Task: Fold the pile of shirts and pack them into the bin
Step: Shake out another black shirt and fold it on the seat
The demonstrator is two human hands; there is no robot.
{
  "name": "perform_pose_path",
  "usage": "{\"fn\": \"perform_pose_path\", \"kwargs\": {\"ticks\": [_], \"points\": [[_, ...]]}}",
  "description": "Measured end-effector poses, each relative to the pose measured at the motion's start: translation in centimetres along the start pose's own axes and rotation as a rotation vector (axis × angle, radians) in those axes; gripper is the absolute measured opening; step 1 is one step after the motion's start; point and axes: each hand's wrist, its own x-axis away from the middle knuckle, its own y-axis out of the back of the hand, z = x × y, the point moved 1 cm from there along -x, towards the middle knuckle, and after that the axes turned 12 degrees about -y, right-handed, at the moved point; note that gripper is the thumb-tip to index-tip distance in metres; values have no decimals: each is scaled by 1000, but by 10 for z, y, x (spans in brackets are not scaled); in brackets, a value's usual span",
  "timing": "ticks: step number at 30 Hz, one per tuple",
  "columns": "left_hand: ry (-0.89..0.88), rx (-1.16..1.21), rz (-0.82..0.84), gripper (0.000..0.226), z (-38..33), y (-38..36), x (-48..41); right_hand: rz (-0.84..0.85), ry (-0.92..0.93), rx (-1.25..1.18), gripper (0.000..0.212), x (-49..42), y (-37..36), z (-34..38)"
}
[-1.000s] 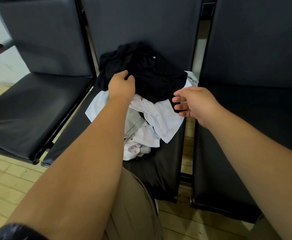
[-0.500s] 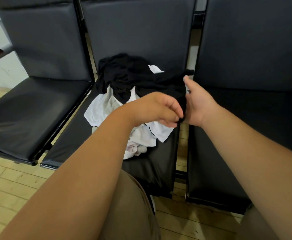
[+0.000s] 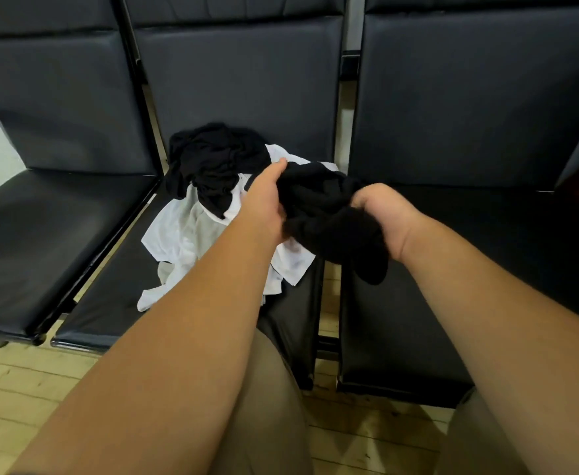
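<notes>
Black shirt [image 3: 319, 210], bunched up, hangs between both hands: the left hand [image 3: 264, 204] grips its left side, and the right hand [image 3: 384, 214] curls its fingers into the right side. Just behind, white shirts [image 3: 185, 234] and another dark shirt [image 3: 212, 166] lie heaped on the middle chair seat [image 3: 109, 303].

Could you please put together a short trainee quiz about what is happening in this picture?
1. Multiple choice: the left hand and right hand together grip: A) a white shirt, B) a bunched black shirt, C) nothing.
2. True or false: that shirt is already folded flat.
3. Fill in: the pile of shirts lies on the ___ of three seats.

Key: 1 B. 2 False. 3 The middle seat.
</notes>
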Motion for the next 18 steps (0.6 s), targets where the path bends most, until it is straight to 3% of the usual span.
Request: {"fn": "perform_pose_path", "kwargs": {"ticks": [3,8,11,15,18], "points": [[-42,40,39,19,5,-15,6,-22,-119,306,20,13,21,-9],[-30,30,276,27,20,-54,23,99,-244,538,40,33,70,-23],[-20,41,362,43,30,-81,43,212,-130,405,53,41,96,-24],[15,65,420,52,40,-104,57,264,147,39,79,56,122,-21],[62,55,435,60,46,-114,57,278,313,-248,52,70,136,-14]]}}
